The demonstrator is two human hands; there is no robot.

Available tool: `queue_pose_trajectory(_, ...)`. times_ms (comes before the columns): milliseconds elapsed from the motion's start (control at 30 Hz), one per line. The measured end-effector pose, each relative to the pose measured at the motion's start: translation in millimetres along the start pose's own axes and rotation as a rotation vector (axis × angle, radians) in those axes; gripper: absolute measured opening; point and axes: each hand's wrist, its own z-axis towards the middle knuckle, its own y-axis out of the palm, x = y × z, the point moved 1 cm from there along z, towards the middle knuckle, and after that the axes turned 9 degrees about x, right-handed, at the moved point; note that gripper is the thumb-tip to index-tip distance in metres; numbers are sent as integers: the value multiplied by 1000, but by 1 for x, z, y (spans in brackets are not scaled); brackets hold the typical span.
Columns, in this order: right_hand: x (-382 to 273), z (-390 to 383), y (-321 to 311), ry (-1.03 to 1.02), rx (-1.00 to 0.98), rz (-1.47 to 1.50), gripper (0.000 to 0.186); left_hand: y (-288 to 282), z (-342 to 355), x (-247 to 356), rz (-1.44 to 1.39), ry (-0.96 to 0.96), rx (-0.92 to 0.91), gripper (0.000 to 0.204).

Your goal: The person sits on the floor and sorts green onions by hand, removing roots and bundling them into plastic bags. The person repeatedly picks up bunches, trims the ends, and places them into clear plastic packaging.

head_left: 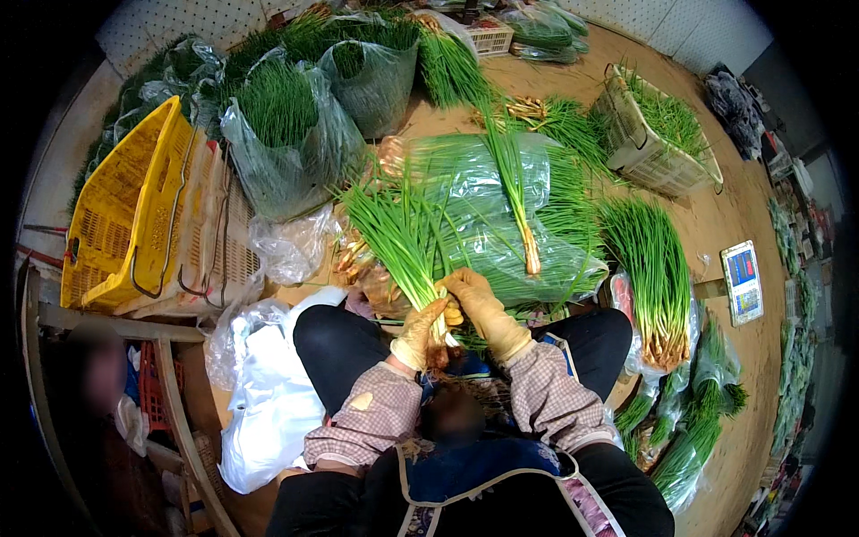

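Between my knees I hold a bunch of green onions (394, 234), its green tops slanting up to the left and its white root ends pointing down toward me. My left hand (419, 334), in a yellowish glove, is closed round the white stems. The gloved right hand (476, 304) is closed against the same bunch, its fingertips at the stems by the left hand's fingers. Just beyond lies a large pile of green onions (465, 192), partly under clear plastic. A small loose bunch (517, 201) rests on that plastic, roots toward me.
At the left stand a yellow crate (134, 210) and a clear bag of green onions (277, 134). White plastic bags (268, 403) lie by my left knee. To the right are a stacked bundle (649, 277), a digital scale (743, 282) and a pale crate (658, 134) of greens.
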Motion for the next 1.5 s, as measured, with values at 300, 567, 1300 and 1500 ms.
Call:
queue_pose_trajectory(300, -44, -9, -26, 94, 62, 533, 14, -3, -1, 1, 12, -10, 69, 17)
queue_pose_trajectory(567, -38, 13, 15, -109, -8, -558, 28, -17, 19, -22, 212, 173, 92, 30)
queue_pose_trajectory(1300, -22, 63, -68, -416, 528, -295, 19, -9, 2, -4, 140, 2, -169, 29)
queue_pose_trajectory(1500, -56, 6, -83, 133, -157, -1377, 40, 7, -7, 6, 313, 33, -122, 34)
